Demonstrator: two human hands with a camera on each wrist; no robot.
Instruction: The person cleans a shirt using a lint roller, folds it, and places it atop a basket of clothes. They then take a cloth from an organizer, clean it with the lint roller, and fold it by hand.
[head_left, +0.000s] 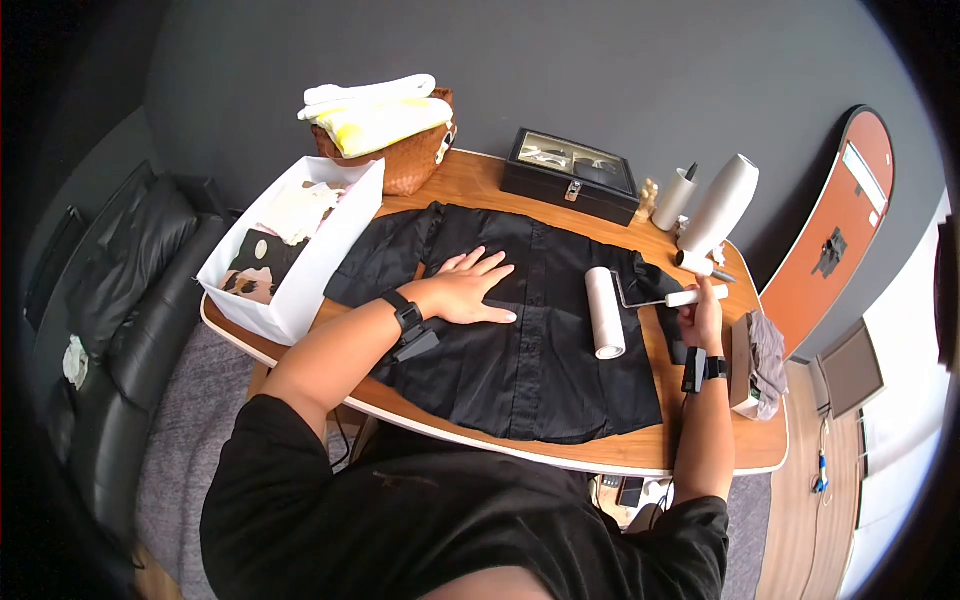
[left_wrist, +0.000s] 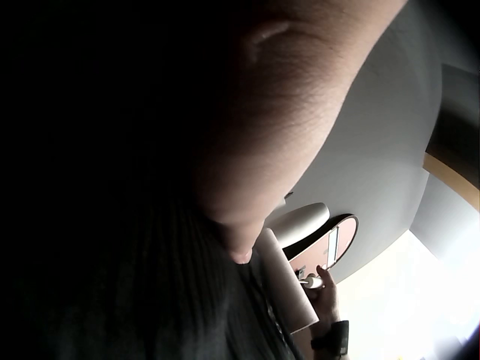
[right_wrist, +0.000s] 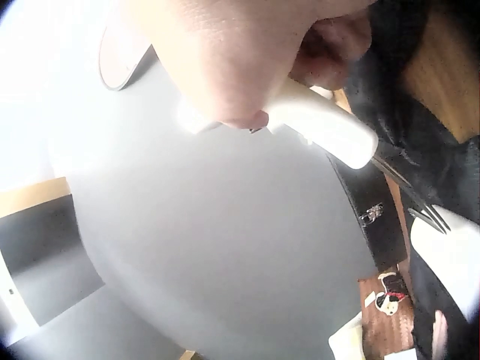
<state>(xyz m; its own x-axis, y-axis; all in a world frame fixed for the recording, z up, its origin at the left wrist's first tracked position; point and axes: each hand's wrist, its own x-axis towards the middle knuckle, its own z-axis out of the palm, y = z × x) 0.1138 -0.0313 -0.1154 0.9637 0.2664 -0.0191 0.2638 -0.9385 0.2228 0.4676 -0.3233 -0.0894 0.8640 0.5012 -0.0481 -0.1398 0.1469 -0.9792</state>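
Observation:
A black button-front shirt [head_left: 480, 370] lies spread over the wooden table. My left hand [head_left: 463, 288] rests flat on it with the fingers spread, left of the button placket. In my right hand [head_left: 702, 322] I grip the white handle [right_wrist: 330, 127] of a lint roller. The white roller head [head_left: 605, 312] lies over the shirt's right side, joined to the handle by a thin metal rod. In the left wrist view the roller head [left_wrist: 285, 281] shows beyond my left thumb [left_wrist: 241, 255].
A white box [head_left: 330, 262] of folded clothes stands at the left, with a brown woven basket [head_left: 405, 165] and towels behind it. At the back are a black watch case [head_left: 570, 180] and a white hair dryer [head_left: 722, 205]. A box with grey cloth [head_left: 765, 360] sits at the right edge.

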